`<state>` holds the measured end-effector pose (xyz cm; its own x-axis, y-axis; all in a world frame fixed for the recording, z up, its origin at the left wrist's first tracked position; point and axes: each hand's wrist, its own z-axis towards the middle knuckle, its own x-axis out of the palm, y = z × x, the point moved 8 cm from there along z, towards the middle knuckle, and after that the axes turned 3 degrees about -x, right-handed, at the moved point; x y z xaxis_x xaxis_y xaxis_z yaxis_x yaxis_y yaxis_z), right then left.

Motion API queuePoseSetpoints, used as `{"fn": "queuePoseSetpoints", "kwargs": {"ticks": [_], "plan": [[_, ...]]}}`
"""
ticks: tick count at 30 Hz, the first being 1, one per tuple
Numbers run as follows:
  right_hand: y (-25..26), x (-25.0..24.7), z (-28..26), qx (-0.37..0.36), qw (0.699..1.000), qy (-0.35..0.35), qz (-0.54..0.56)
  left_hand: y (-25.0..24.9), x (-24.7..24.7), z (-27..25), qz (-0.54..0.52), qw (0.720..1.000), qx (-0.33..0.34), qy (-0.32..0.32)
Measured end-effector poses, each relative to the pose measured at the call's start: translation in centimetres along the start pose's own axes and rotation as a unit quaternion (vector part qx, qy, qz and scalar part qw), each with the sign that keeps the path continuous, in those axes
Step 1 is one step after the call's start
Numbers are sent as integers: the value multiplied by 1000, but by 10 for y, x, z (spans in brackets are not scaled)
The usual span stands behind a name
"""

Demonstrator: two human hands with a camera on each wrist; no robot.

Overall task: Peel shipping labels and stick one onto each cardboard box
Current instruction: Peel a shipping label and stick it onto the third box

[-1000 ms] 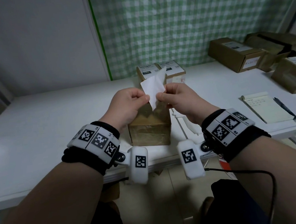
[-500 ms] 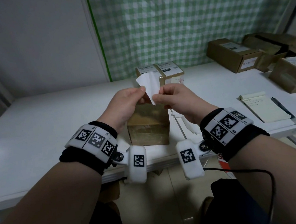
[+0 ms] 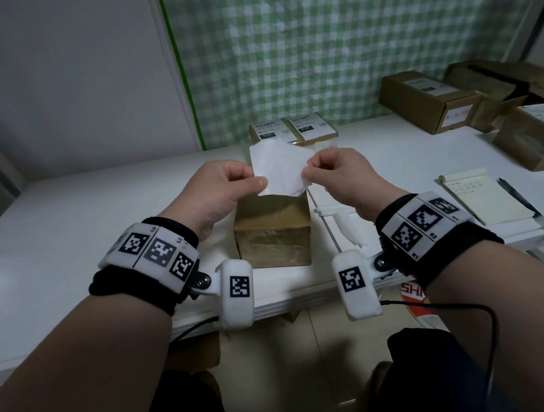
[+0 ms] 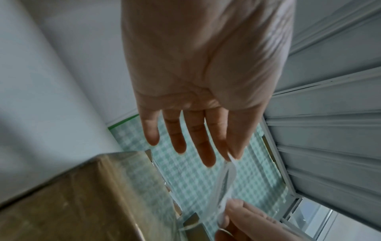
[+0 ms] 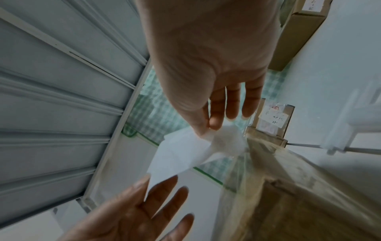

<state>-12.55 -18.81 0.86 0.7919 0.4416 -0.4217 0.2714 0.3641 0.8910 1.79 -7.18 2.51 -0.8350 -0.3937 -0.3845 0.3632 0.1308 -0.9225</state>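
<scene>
A white shipping label [image 3: 278,168] is held in the air above a tape-wrapped cardboard box [image 3: 271,231] near the table's front edge. My left hand [image 3: 228,185] pinches the label's left edge between thumb and forefinger. My right hand [image 3: 334,172] pinches its right edge, where the paper splits into two layers. In the right wrist view the label [image 5: 185,153] spreads crumpled from my right thumb and forefinger toward the left hand [image 5: 144,207]. In the left wrist view the label [image 4: 224,184] shows edge-on beside the box [image 4: 92,195].
Two small labelled boxes [image 3: 293,131] stand behind the near box. Several larger cardboard boxes [image 3: 427,99] sit at the back right of the white table [image 3: 81,226]. A notepad [image 3: 484,197] and pen [image 3: 514,193] lie to the right. A white plastic piece [image 3: 342,218] lies beside the box.
My hands have drawn apart, and the label now lies spread wider between them with its right corner separating. The near box has not moved.
</scene>
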Motion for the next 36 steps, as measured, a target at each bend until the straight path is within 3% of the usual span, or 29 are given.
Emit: {"fn": "queuePoseSetpoints", "kwargs": {"ticks": [6,12,17,20,26,30,36], "plan": [[10,-2,-1,-6,998,-43,50,-11,-7,-2,-17,996,41,-74],[20,7,-4,56,987,32,149,-24,-4,-1,127,981,115,-88],[16,11,-3,53,988,25,145,-32,7,-5,250,947,188,-76],[6,12,-3,66,986,9,151,-20,6,-3,247,952,163,-74],[-10,15,-12,75,978,-30,193,10,-10,-2,72,989,45,-124],[-20,19,-18,82,976,-39,197,34,-9,0,11,996,-20,-85],[-30,25,-19,65,986,-60,142,39,-8,0,44,994,0,-101]]}}
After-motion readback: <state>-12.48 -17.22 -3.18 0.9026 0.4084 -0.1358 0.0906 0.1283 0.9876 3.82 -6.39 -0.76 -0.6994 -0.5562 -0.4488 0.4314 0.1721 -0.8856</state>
